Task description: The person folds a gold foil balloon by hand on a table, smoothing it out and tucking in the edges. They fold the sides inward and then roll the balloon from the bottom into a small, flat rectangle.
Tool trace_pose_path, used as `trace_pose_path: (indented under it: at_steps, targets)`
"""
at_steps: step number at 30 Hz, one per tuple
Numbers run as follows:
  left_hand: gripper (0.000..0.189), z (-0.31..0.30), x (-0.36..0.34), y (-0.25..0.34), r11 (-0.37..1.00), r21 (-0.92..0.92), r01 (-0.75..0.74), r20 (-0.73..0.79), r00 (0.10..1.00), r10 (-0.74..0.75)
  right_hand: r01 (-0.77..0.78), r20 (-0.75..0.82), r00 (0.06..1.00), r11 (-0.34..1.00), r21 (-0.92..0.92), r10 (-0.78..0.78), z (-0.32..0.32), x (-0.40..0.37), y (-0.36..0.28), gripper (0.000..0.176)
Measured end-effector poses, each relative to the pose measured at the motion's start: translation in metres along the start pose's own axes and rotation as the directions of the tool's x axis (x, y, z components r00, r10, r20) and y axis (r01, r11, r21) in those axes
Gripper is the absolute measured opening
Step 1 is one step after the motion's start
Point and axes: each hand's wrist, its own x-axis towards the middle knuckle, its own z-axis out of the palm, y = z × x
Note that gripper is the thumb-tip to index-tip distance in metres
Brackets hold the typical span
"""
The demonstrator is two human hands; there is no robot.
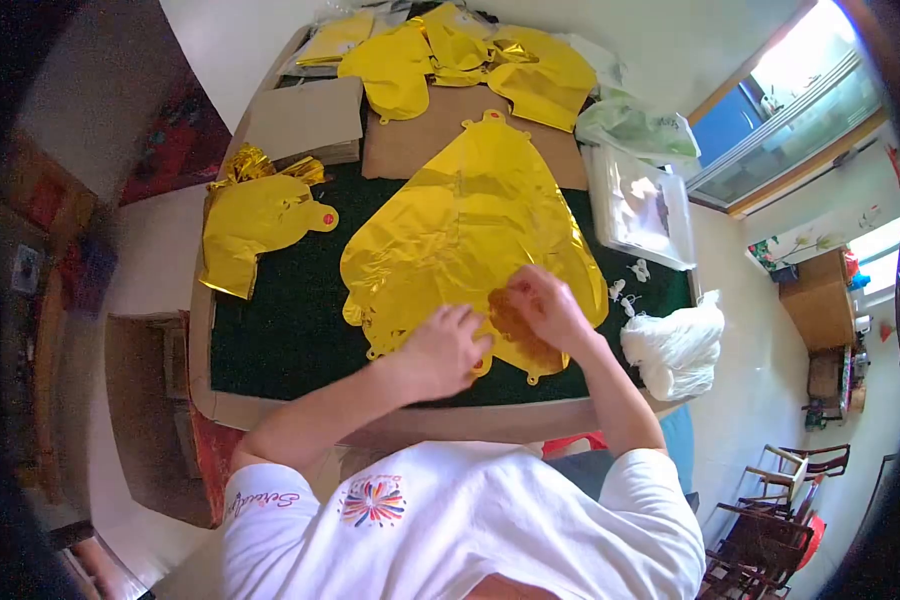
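Note:
A large flat gold foil balloon (460, 220) lies spread on the dark green table cover, with a tabbed end (492, 118) pointing to the far side. Over its near edge is my left hand (440, 352), its fingers bent but apart, with nothing visible in them. My right hand (548, 308) is at the balloon's near right part, fingers curled together against the foil; their tips are partly hidden. The foil beside that hand shows a brownish reflection. A second gold foil balloon (255, 225) with a round tab lies folded at the left.
More gold foil balloons (390, 75) are piled at the back, near a stack of cardboard sheets (305, 118). At the right are clear plastic sleeves (645, 210), a plastic bag (638, 130) and a bundle of white string (673, 350). Dark chairs (770, 525) stand at the lower right.

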Motion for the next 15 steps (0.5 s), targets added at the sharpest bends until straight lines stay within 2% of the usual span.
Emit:
trace_pose_path:
  at_steps: [2,4,6,8,9,11,12,13,14,15]
  targets:
    - [0.041,0.026,-0.005,0.007,0.967,0.24,-0.081,-0.154,0.981,0.12,0.008,-0.043,0.999,1.0,-0.019,-0.009,-0.003,-0.002,0.011,0.012]
    - [0.036,0.038,-0.002,0.01,0.958,0.278,-0.073,-0.206,0.969,0.134,-0.104,-0.172,0.979,0.993,0.058,0.112,-0.004,-0.003,0.016,0.013]
    - [0.03,0.043,-0.001,0.009,0.947,0.314,-0.065,-0.257,0.954,0.151,-0.101,-0.199,0.973,0.992,0.074,0.114,-0.009,-0.005,0.013,0.014]
    - [0.018,0.04,0.002,0.004,0.981,0.185,-0.051,-0.288,0.952,0.103,-0.096,-0.231,0.966,0.991,0.089,0.114,-0.014,-0.006,0.014,0.014]
    - [0.018,0.036,0.003,0.001,0.981,0.188,-0.054,-0.286,0.952,0.107,-0.068,-0.256,0.962,0.991,0.119,0.097,-0.016,-0.006,0.016,0.014]
    - [0.015,0.016,0.007,-0.006,1.0,0.007,0.026,-0.299,0.954,-0.022,-0.04,-0.283,0.956,0.988,0.148,0.081,-0.018,-0.008,0.017,0.013]
    - [0.015,-0.002,0.011,-0.007,0.992,-0.085,0.099,-0.321,0.939,-0.121,-0.037,-0.304,0.945,0.966,0.255,0.117,-0.019,-0.008,0.017,0.012]
    - [0.014,-0.016,0.016,-0.013,0.98,-0.168,0.109,-0.435,0.884,-0.173,-0.03,-0.32,0.935,0.933,0.359,0.154,-0.019,-0.008,0.017,0.011]
    - [0.013,-0.03,0.021,-0.019,0.962,-0.25,0.109,-0.536,0.812,-0.231,-0.029,-0.32,0.935,0.933,0.359,0.152,-0.019,-0.007,0.015,0.011]
    - [0.014,-0.051,0.027,-0.021,0.92,-0.364,0.145,-0.553,0.761,-0.339,-0.027,-0.302,0.937,0.898,0.439,0.175,-0.02,-0.004,0.014,0.011]
